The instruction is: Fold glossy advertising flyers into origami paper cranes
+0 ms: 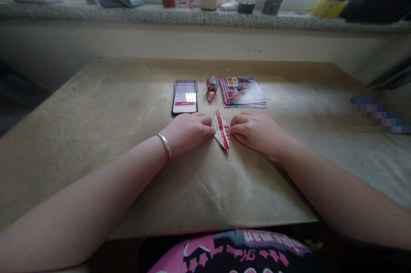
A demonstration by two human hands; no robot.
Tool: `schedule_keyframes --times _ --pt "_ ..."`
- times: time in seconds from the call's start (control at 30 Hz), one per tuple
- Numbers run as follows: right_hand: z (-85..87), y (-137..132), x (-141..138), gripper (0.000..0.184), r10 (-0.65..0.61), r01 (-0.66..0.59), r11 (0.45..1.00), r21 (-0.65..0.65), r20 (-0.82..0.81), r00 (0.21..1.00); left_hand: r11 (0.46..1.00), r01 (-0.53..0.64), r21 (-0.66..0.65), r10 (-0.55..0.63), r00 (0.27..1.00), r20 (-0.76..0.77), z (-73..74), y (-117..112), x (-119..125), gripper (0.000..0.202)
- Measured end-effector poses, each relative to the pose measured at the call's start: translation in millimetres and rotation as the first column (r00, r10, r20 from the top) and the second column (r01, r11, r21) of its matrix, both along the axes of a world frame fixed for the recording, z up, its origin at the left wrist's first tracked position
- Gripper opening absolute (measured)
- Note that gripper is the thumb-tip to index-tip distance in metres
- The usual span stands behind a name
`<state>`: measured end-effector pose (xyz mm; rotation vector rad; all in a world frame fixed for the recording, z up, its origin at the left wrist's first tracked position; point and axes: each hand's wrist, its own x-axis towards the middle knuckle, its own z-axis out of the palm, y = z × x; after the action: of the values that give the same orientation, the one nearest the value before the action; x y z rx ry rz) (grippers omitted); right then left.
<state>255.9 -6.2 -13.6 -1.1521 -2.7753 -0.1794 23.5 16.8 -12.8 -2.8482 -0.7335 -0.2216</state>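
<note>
Now, mid-frame, we pinch the folded paper [222, 132] on the table [96, 136] with our left hand [188, 132] and right hand [253, 132], fingers curled shut on its 2 sides; 1 finished figure [211, 87] sits above beside the leaflets [242, 92], so this fold seems partway done.

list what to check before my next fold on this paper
1. Left hand on paper: ok, fingertips at its left edge.
2. Right hand on paper: ok, fingertips at its right edge.
3. Paper pinched or only pressed: cannot tell.
4. Paper flat on table: cannot tell, its middle crease looks raised.
5. Phone readable: ok, screen lit, just behind the left hand.
6. Folded piece and stack out of the way: ok, both farther back.
</note>
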Motion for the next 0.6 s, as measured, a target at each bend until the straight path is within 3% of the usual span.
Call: schedule_keyframes --times 0.23,0.4,0.6 --pt "3.0 -2 4 0.026 -0.023 0.023 0.999 -0.027 -0.015 1.0 0.999 0.029 -0.021 -0.028 0.999 0.031 -1.5 2 -6 0.022" --pt "0.0 -3 1 0.024 -0.114 0.101 0.99 -0.098 -0.137 0.984 0.996 0.089 -0.018 -0.086 0.988 0.127 -9.1 4 -8 0.026" --pt "-2.3 -7 -10 0.032 -0.183 0.15 0.977 -0.15 -0.242 0.953 0.984 0.169 0.055 -0.172 0.983 0.069 -6.9 2 -3 0.022"
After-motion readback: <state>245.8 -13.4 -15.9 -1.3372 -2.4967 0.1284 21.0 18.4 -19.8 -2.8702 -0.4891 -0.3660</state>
